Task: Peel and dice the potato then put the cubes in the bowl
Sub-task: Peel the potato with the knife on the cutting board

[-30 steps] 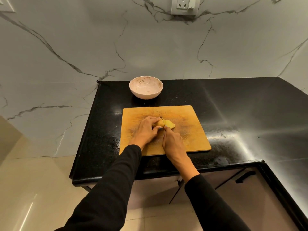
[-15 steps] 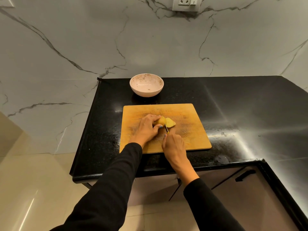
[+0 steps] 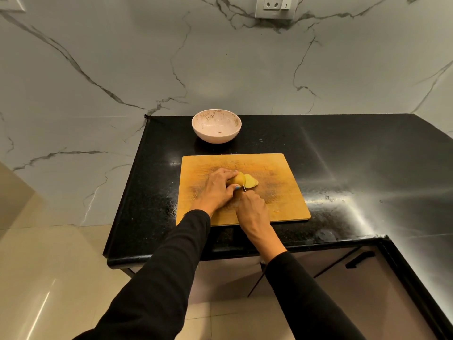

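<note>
Centrally on board [image 3: 282,192]: potato [image 3: 238,179] gripped by left hand [image 3: 217,190] fingers; knife [image 3: 244,189] gripped by right hand [image 3: 253,209]; slices [image 3: 251,180] laid right.

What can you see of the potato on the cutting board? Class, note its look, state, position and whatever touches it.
The potato is peeled, pale yellow and smooth, lying near the middle of the wooden cutting board. It is partly sliced: a few thin slices lean beside its cut end, to its right. The left hand grips the uncut part with curled fingers. A knife, gripped by the right hand, stands at the cut face. No cubes yet.
</note>
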